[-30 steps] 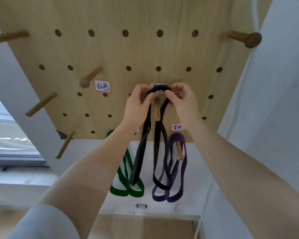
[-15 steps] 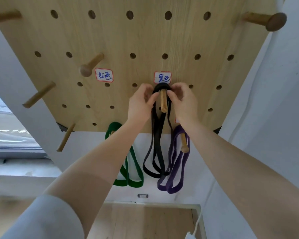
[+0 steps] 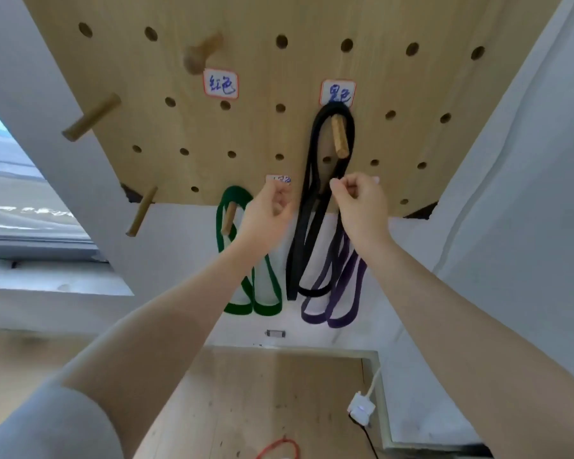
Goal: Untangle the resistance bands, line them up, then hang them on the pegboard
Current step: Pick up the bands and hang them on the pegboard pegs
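The black band [image 3: 312, 167] hangs looped over a wooden peg [image 3: 340, 137] under a handwritten label on the pegboard [image 3: 395, 77]. The green band [image 3: 246, 279] hangs on a lower peg to the left, and the purple band [image 3: 340, 296] hangs to the right, partly behind the black one. My left hand [image 3: 270, 208] hovers between the green and black bands, fingers loosely curled, holding nothing. My right hand [image 3: 362, 202] is just right of the black band below its peg, fingers loosely curled in front of a strand. A red band [image 3: 279, 448] lies on the table below.
An empty peg [image 3: 201, 56] sticks out above a second label [image 3: 221, 83]; further bare pegs [image 3: 92, 117] stand at the board's left. A white device [image 3: 361, 409] with a cable sits at the wooden table's [image 3: 246, 392] right edge. White walls flank the board.
Both hands let go of the black band's top at the peg and dropped lower and apart. The band now hangs free on the peg. The view tilted down toward the table.
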The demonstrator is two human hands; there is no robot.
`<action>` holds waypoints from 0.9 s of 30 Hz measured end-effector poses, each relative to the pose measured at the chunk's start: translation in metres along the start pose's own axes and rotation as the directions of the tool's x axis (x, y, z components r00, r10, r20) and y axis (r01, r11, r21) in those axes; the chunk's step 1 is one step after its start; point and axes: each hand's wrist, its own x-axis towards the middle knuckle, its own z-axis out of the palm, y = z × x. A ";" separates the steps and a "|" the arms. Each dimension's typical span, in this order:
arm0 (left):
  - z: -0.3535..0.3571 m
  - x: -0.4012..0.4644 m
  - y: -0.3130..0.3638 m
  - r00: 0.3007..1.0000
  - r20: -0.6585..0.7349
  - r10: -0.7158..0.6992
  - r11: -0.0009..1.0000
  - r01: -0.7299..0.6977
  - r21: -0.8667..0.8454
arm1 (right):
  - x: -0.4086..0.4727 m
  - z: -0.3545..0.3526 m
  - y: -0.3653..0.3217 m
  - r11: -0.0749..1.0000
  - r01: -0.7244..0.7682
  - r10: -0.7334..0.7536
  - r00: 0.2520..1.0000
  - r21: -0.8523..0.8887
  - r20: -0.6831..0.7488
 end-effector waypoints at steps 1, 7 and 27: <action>-0.002 -0.016 -0.024 0.996 0.081 -0.023 0.999 0.019 0.043 | -0.018 0.008 0.004 0.999 -0.031 0.031 0.997 -0.009 0.076; -0.042 -0.120 -0.170 0.906 0.226 -0.359 0.927 0.317 0.201 | -0.124 0.093 0.026 0.973 -0.169 0.233 0.708 -0.160 0.667; -0.012 -0.394 -0.674 0.332 -0.067 -0.941 0.338 0.930 -0.144 | -0.469 0.497 0.385 0.824 0.230 0.512 0.087 -0.517 0.855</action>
